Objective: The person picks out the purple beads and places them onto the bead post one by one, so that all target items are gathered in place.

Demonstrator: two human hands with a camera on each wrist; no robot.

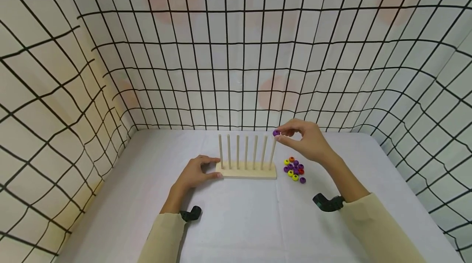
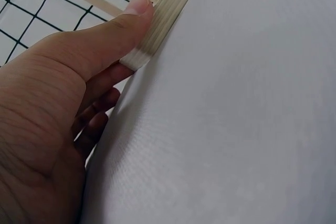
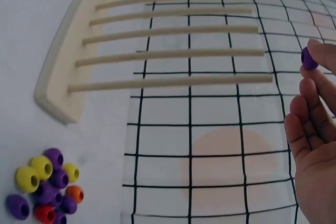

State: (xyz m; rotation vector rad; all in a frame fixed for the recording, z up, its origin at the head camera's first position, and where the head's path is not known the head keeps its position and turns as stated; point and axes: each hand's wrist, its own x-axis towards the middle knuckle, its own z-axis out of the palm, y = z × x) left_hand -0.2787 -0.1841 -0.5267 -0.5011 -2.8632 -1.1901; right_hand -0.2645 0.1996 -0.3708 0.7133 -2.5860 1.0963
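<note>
A wooden base (image 1: 246,173) with a row of several upright pegs (image 1: 246,152) stands mid-table; every peg is bare. My left hand (image 1: 195,171) grips the left end of the base, thumb in front and fingers behind, as the left wrist view (image 2: 73,77) shows too. Between thumb and forefinger, my right hand (image 1: 307,140) pinches a purple bead (image 1: 276,132) at the tip of the rightmost peg. In the right wrist view that bead (image 3: 308,59) is slightly apart from the peg's end, its hole facing the peg. Loose purple, yellow, orange and red beads (image 1: 296,171) lie right of the base.
A white cloth (image 1: 236,222) covers the table. Black grid netting (image 1: 236,56) rises over pale walls behind and on both sides. Each wrist wears a black camera mount (image 1: 328,202).
</note>
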